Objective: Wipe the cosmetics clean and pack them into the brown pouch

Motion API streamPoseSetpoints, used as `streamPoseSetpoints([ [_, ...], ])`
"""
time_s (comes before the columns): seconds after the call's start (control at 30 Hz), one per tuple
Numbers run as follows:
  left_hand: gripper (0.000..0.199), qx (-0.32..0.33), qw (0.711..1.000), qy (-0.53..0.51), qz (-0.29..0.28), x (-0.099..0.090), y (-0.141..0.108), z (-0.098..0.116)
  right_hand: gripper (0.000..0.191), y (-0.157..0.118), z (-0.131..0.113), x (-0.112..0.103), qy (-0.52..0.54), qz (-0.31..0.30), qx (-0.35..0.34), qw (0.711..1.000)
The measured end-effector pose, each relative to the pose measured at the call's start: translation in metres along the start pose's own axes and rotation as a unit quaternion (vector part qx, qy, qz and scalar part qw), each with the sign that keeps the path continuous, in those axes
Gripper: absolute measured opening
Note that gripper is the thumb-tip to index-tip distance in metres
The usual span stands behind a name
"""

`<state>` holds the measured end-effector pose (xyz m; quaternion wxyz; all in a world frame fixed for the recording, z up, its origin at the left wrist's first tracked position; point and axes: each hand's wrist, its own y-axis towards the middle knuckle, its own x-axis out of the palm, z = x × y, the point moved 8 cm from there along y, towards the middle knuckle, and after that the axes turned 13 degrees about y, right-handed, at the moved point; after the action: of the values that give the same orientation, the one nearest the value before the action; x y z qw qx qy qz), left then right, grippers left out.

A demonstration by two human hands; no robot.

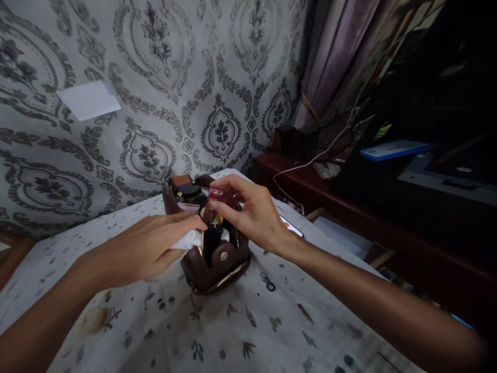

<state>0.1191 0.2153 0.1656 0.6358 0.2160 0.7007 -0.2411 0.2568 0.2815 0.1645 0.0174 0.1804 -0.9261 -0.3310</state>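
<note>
A brown zippered cosmetic bag [217, 267] stands unzipped on the table, packed with small containers. Above its opening my right hand [252, 210] pinches a small tube with a clear and red top [213, 194], which looks like a lip gloss. The tube's lower end is over or among the bag's contents; I cannot tell which. My left hand [155, 243] is closed around a crumpled white tissue or cloth [190, 240] at the bag's left edge. A dark round lid [190, 192] and a pale pink flat item [188, 207] show inside the bag.
The table wears a white leaf-print cloth [240, 331]. A phone with a lit screen [292, 226] lies behind my right wrist. A white cable [310, 162] runs over the dark red desk [267, 163] at right. Patterned wallpaper [155, 93] rises behind the table.
</note>
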Motion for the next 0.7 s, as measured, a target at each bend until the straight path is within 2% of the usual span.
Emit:
streamPoseSetpoints([
  [0.23,0.041,-0.009,1.0,0.0,-0.011,-0.001,0.0,0.0,0.017,0.0,0.002,0.001,0.006,-0.005,0.008,1.0],
  [0.4,0.04,-0.017,0.999,-0.032,0.011,-0.005,-0.003,-0.004,0.019,-0.001,0.006,0.008,0.024,-0.017,0.036,0.999],
  [0.57,0.04,-0.02,0.999,-0.033,0.02,-0.001,-0.008,-0.007,0.016,-0.001,0.006,0.019,0.028,-0.051,0.05,0.997],
  [0.7,0.04,-0.027,0.999,-0.028,0.016,0.0,-0.009,-0.006,0.014,0.0,0.004,0.026,-0.014,-0.083,0.044,0.996],
])
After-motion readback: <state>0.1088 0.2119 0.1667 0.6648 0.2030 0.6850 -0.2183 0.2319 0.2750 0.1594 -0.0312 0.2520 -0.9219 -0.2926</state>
